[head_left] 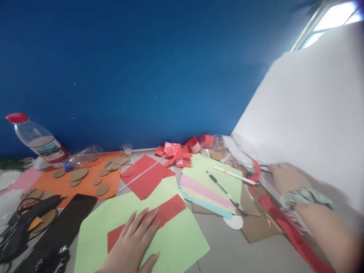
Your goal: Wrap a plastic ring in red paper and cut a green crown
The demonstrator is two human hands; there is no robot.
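My left fingers [138,223] lie spread on a flat red paper strip [174,208] — green sheet [182,240] underneath. Right fingers [275,169] by a black loop [265,166] — can't tell if pinching.

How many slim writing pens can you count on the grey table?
2. A clear plastic pen with black ends lies partly across the pastel paper strips; a white pen with an orange band lies behind it across the light-green paper sheet. Others may be hidden.

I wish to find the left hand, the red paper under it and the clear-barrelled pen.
Left hand [133,239], head view, back of the hand.
Red paper [172,209], head view, uncovered right part.
Clear-barrelled pen [224,190], head view, on its barrel.
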